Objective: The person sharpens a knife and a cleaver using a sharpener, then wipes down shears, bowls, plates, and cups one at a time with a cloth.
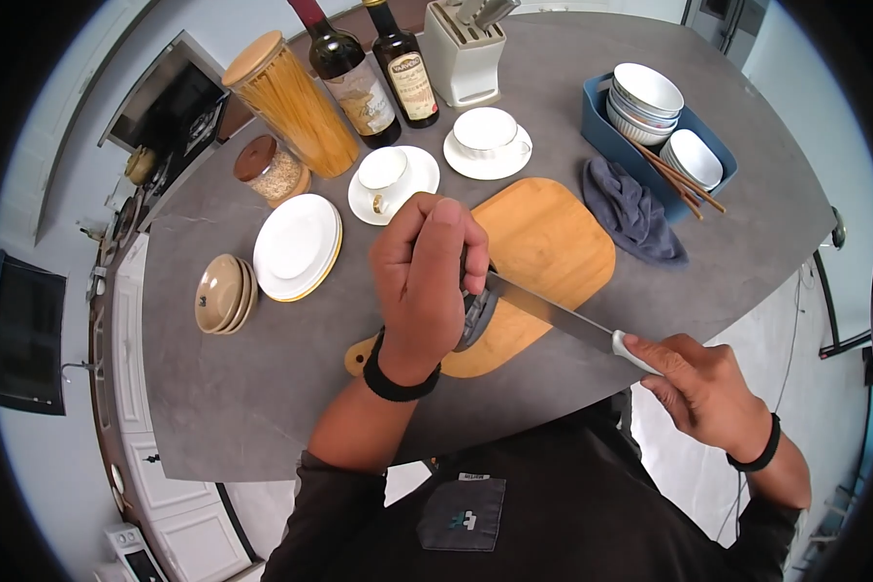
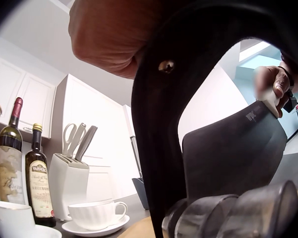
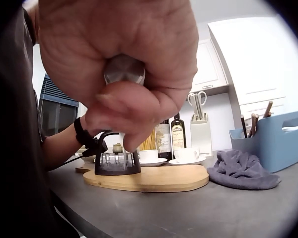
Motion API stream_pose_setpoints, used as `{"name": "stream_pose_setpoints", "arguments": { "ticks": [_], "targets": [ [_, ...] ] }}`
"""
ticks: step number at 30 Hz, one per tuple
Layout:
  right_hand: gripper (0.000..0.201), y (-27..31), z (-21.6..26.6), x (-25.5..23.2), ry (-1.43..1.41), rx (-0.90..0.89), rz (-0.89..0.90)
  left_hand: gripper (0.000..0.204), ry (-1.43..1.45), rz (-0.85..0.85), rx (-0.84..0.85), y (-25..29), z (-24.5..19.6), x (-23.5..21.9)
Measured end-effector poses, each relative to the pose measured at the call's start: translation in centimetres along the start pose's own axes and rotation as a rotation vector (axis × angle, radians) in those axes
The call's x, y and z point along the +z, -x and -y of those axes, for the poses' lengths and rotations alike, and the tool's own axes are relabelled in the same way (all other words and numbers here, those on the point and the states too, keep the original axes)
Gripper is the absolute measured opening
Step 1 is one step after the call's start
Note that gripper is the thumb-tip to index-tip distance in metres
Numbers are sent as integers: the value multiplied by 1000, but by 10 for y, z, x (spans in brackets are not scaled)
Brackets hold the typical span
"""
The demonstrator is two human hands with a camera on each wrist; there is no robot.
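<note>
A wooden cutting board (image 1: 553, 228) lies on the grey table, and a black knife sharpener (image 3: 117, 167) with clear housings stands on it. My left hand (image 1: 419, 286) is wrapped round the top of the sharpener's handle (image 2: 155, 139), covering most of the tool in the head view. In my right hand (image 1: 713, 388) is a broad kitchen knife (image 1: 558, 315), gripped by its pale handle with the thumb along it. The wide blade (image 2: 233, 148) reaches left to the sharpener, its lower edge right at the housings in the left wrist view.
Beyond the board stand two white cups on saucers (image 1: 424, 173), two bottles (image 1: 359, 87) and a knife block (image 1: 464, 58). Left are stacked plates (image 1: 296, 247), brown bowls (image 1: 221, 296), a pasta jar (image 1: 296, 107). A grey cloth (image 1: 630, 213) touches a blue bin (image 1: 606, 136) of bowls and chopsticks.
</note>
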State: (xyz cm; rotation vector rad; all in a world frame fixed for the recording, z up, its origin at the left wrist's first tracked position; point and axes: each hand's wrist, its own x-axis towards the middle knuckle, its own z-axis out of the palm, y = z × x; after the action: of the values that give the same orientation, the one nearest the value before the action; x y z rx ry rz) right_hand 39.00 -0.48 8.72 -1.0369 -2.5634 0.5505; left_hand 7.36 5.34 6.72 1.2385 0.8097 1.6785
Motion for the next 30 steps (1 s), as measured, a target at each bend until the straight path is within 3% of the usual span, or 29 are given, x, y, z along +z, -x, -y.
{"name": "stream_pose_setpoints", "arguments": {
  "ticks": [4, 7, 10, 14, 20, 23, 26, 30],
  "targets": [
    [67, -23, 11, 9, 81, -6, 43, 30, 21, 13, -8, 1, 3, -3],
    [61, -72, 11, 40, 162, -49, 24, 31, 19, 37, 5, 1, 4, -1],
    [60, -111, 2, 66, 38, -128, -114, 31, -8, 55, 44, -1, 3, -4],
    [61, -96, 4, 61, 96, -98, -73, 30, -20, 16, 15, 1, 3, -1],
    [66, -22, 9, 11, 161, -40, 11, 31, -4, -6, 12, -4, 2, -10],
    [70, -12, 12, -5, 172, -4, 77, 34, -78, 29, -8, -5, 2, -14],
    [69, -31, 12, -2, 176, 2, 95, 34, -56, 60, 11, -5, 4, -16],
    [58, -98, 3, 45, 81, -91, 7, 34, -53, 81, 0, -3, 3, -11]
  ]
}}
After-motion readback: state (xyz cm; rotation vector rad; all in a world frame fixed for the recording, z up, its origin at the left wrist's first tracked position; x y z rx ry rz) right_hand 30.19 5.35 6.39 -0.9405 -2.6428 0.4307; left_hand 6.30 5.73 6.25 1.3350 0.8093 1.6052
